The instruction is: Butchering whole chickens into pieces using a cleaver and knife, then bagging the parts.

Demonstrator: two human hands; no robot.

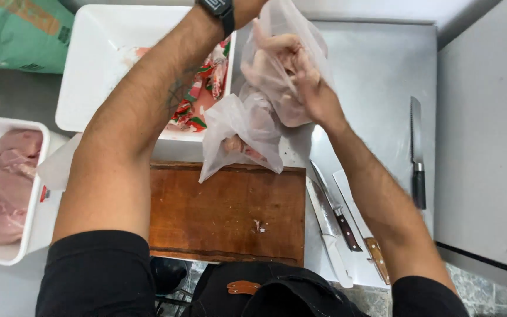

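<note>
The person is standing over a brown rectangular wooden cutting board (227, 214) on a steel worktop (377, 76), and both arms are reaching forward above it. The right hand (318, 100) is grasping a thin translucent plastic bag (247, 126) holding a pale raw whole chicken (277, 58); the bird is hanging in the air above the far edge of the board, still mostly wrapped, with the loose bag draping down to touch that edge. The left hand (247, 7) is passing out of the top of the view beyond a black wristwatch (218, 10), so whether it is clenched or released cannot be told. Judging from this, the unwrapping is only beginning: the chicken is not yet free of the bag, and the board is carrying only a small scrap (259, 226). Behind the board a white rectangular plastic tray (89, 58) is holding red and green wrappers (198, 111). At the left, a white tub (7, 255) is containing pink boneless meat pieces (1, 188). To the right, three wood-handled knives (338, 217) are lying side by side, and a serrated black-handled knife (416, 152) is lying well apart.
</note>
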